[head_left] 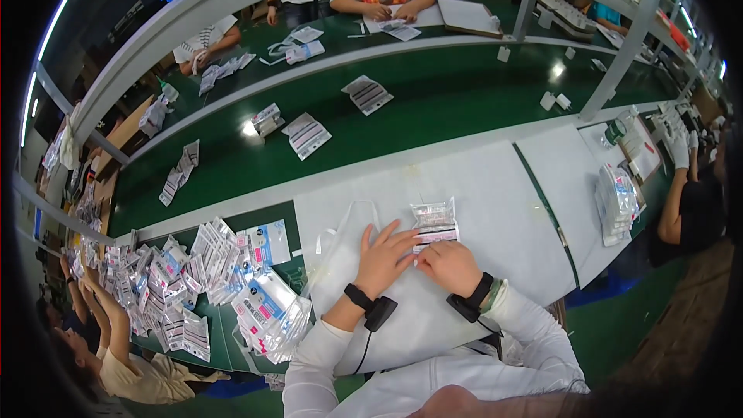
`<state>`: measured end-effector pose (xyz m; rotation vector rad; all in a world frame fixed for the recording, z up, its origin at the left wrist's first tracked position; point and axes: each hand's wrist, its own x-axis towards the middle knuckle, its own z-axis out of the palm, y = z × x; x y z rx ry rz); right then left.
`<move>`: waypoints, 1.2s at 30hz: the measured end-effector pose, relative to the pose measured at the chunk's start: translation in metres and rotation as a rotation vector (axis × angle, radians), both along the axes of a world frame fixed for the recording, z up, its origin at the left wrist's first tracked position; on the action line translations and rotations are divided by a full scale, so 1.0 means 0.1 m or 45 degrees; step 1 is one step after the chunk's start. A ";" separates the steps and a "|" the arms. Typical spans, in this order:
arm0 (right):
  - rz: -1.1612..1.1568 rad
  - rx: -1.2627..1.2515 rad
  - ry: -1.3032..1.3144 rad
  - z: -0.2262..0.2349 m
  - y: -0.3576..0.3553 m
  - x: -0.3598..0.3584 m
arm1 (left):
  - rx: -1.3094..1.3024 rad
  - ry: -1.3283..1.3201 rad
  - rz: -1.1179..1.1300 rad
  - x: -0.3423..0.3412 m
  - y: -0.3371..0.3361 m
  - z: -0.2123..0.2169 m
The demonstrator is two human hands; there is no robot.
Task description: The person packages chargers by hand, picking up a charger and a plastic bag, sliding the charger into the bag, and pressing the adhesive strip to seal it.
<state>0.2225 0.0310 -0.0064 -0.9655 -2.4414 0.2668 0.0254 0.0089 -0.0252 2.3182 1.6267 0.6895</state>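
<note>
A clear plastic packet (435,217) with printed sides lies on the white work surface in front of me. My left hand (383,261) is open, its fingers spread and their tips at the packet's lower left edge. My right hand (450,266) is closed, with curled fingers at the lower edge of the same packet; its fingertips are partly hidden. Both wrists carry a black band with a small dark box. Left of my left hand, a loop of pale strap or film (352,224) lies on the white sheet (495,186).
Heaped packets (186,279) cover the bench at left, with a stack (267,313) nearest me. Beyond runs a green conveyor (433,108) carrying scattered packets (308,136) and white adapters (555,101). Another packet stack (617,205) stands at right. Co-workers sit around; a metal frame (627,39) crosses above.
</note>
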 end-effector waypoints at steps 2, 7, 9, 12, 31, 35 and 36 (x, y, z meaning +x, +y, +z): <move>-0.016 -0.023 0.032 -0.02 0.00 0.01 | 0.009 -0.006 0.002 0.02 -0.02 0.02; -0.090 -0.025 -0.013 -0.04 -0.08 -0.01 | -0.010 -0.026 0.009 0.04 -0.01 0.02; -0.112 0.011 -0.062 -0.04 -0.08 -0.01 | -0.014 -0.026 0.010 0.04 -0.01 0.01; -0.068 0.021 -0.002 -0.07 -0.03 -0.01 | -0.028 -0.023 0.021 0.02 -0.01 0.01; -0.031 -0.066 0.059 -0.09 -0.03 -0.01 | -0.029 -0.020 0.003 0.01 -0.02 0.02; -0.018 0.005 0.064 -0.04 -0.05 -0.03 | -0.061 -0.034 0.017 0.01 -0.02 0.02; -0.020 0.025 0.074 -0.03 -0.05 -0.02 | -0.071 -0.040 0.013 0.02 -0.01 0.02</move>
